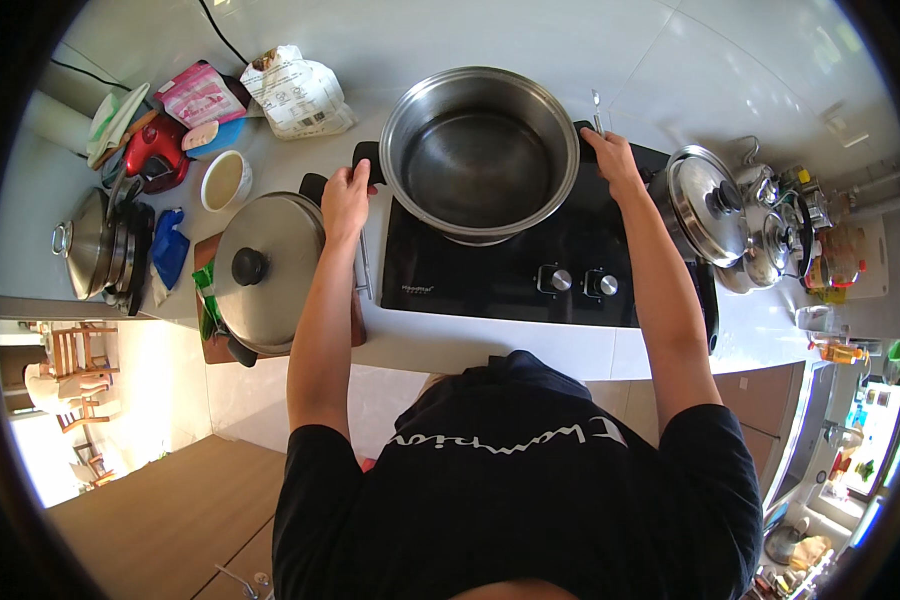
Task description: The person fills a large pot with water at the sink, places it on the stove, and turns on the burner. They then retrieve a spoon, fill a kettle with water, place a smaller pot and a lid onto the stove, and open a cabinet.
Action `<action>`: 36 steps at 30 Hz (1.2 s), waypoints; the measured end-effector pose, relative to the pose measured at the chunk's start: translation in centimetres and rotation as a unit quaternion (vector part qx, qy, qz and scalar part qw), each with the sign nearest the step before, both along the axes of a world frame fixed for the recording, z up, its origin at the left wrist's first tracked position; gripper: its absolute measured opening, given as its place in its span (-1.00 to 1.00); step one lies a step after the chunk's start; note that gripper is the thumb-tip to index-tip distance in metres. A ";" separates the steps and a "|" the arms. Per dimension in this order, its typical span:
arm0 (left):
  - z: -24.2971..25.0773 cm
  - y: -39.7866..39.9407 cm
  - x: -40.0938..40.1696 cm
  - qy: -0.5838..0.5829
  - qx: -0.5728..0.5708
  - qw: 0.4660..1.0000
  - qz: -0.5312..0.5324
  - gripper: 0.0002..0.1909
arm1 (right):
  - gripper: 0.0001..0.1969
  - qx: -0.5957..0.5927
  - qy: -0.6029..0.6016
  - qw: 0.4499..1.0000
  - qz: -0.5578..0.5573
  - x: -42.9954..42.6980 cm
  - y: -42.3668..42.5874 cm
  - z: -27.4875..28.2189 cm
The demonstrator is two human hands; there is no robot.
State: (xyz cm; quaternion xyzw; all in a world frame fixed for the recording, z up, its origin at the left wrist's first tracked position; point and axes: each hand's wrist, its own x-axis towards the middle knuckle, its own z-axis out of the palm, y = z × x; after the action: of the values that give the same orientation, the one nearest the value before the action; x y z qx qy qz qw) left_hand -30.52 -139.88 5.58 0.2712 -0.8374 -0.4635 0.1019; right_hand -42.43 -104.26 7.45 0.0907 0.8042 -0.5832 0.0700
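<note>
A large stainless steel pot (pixel 480 169) sits over the back left part of a black cooktop (pixel 465 277). Its inside looks bare, though a thin layer of water on the shiny bottom cannot be ruled out. My left hand (pixel 347 201) grips the black left handle (pixel 367 160). On the opposite side, my right hand (pixel 612 159) is closed around the right handle (pixel 586 136), which the fingers partly cover. A metal utensil (pixel 597 103) shows just beyond my right hand; whether the hand touches it is unclear.
A lidded pan (pixel 274 300) rests on a brown board (pixel 356 319) at left, beside a metal rod-like utensil (pixel 364 262). Farther left are a white bowl (pixel 226 181), a red appliance (pixel 157 154) and a white bag (pixel 296 94). A lidded steel pot (pixel 705 202) and kettle (pixel 769 236) stand right.
</note>
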 end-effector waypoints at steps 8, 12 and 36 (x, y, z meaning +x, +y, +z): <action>0.7 0.0 1.0 -0.034 -0.050 0.998 -0.023 -0.52 | -0.67 0.012 -0.003 1.000 0.014 0.3 0.1 0.0; 0.6 -0.6 1.0 -0.031 -0.070 0.996 -0.052 -0.51 | -0.64 0.065 -0.001 0.998 0.021 -0.3 0.4 -0.3; 5.8 24.5 9.6 0.278 -0.053 0.883 -0.376 -0.64 | -0.84 0.414 0.146 0.835 -0.332 23.9 31.3 -2.8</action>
State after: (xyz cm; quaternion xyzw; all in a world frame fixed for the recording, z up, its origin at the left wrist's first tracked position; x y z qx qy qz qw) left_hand -20.89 -115.34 11.36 -0.2096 -0.8374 -0.4779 0.1626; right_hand -18.48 -73.00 4.65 0.2864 0.8933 -0.1902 -0.2895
